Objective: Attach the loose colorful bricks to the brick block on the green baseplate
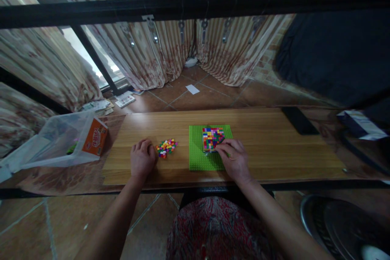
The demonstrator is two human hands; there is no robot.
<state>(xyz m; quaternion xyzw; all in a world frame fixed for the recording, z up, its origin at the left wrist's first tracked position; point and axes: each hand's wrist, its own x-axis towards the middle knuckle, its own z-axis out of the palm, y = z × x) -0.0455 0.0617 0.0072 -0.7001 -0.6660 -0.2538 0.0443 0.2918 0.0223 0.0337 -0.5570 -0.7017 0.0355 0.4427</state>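
Observation:
A green studded baseplate (196, 158) lies on the wooden board. On it sits a dense multicoloured block of small toy bricks (212, 137). My right hand (236, 160) is over the plate's right side, thumb and forefinger pinched at the block's lower right corner. Whatever is between those fingertips is too small and covered to make out. To the left, a loose pile of small coloured toy bricks (166, 147) is spread on the wood. My left hand (142, 158) rests just left of this pile, its fingers curled in loosely, with nothing visible in them.
The wooden board (274, 150) spans the low table. A clear plastic bin (61, 142) with an orange label stands at the left end. Toward the right lie a black phone-like slab (300, 120) and a box (362, 125). A black metal bar (195, 7) with hanging clips crosses ahead.

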